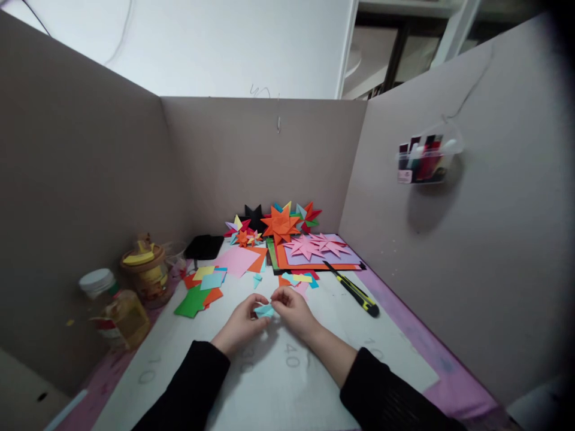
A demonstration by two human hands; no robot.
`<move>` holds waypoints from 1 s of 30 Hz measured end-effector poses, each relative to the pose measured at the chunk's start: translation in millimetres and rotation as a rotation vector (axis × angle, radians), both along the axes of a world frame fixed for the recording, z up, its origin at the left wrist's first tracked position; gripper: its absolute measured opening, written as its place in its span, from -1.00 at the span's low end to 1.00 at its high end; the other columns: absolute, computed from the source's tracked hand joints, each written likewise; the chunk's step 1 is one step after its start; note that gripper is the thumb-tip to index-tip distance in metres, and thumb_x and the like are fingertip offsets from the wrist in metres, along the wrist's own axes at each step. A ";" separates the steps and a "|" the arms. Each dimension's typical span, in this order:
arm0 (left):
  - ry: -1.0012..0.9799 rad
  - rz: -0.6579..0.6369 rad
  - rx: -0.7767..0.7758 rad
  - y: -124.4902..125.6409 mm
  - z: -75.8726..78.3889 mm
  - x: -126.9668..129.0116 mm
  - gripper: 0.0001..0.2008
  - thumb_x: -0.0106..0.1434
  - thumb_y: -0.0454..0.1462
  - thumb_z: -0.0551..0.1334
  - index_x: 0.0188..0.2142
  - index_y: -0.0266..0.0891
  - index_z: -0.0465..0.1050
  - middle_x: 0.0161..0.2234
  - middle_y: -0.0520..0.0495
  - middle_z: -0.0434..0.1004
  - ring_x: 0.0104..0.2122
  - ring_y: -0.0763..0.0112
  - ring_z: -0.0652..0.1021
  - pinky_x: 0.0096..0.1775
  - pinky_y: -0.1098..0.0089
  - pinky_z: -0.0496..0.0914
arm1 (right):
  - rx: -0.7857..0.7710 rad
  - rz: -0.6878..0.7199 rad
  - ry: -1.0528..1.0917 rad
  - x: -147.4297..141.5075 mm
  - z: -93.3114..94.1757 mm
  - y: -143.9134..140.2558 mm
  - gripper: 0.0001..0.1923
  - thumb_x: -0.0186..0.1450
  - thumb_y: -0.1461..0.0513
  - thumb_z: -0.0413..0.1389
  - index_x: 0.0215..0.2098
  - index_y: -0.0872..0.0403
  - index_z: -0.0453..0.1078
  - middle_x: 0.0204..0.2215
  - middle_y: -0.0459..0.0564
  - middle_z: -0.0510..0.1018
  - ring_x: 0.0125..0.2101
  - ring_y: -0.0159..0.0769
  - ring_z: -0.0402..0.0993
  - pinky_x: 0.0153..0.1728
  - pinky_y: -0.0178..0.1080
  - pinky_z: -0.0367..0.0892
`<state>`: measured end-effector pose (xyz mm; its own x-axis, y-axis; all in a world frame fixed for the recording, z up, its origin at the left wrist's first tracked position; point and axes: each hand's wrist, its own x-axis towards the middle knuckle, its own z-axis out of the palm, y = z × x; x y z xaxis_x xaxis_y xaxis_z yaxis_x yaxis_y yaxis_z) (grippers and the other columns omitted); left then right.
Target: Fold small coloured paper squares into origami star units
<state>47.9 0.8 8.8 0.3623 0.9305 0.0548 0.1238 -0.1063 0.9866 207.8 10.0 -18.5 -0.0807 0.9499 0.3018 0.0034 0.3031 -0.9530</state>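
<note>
Both hands, left (240, 326) and right (291, 308), pinch a small light-blue folded paper piece (265, 310) above the counter (278, 383); a hard pinch could crease it crooked.

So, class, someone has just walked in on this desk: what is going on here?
A person in black sleeves holds a small light blue paper piece between the left hand and right hand, just above the white mat. Loose coloured paper squares lie to the left, finished paper stars stand at the back, and a yellow-black utility knife lies to the right.
</note>
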 end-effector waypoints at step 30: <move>-0.290 0.045 -0.322 3.7 5.3 -6.4 -0.62 -0.04 -0.18 0.34 -0.20 -0.28 0.49 -0.37 -0.04 0.50 -0.56 0.60 0.38 -0.42 0.52 0.27 | 0.143 0.039 -0.092 3.4 9.0 -2.4 -0.83 0.00 0.39 0.11 -0.46 0.05 0.46 -0.37 -0.05 0.39 -0.29 -0.31 0.36 -0.32 -0.31 0.26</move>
<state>41.5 4.5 14.1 0.3337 0.9311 -0.1475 -0.1664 0.2122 0.9630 211.2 7.5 -9.6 -0.1501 0.8935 0.4233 0.0741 0.4371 -0.8963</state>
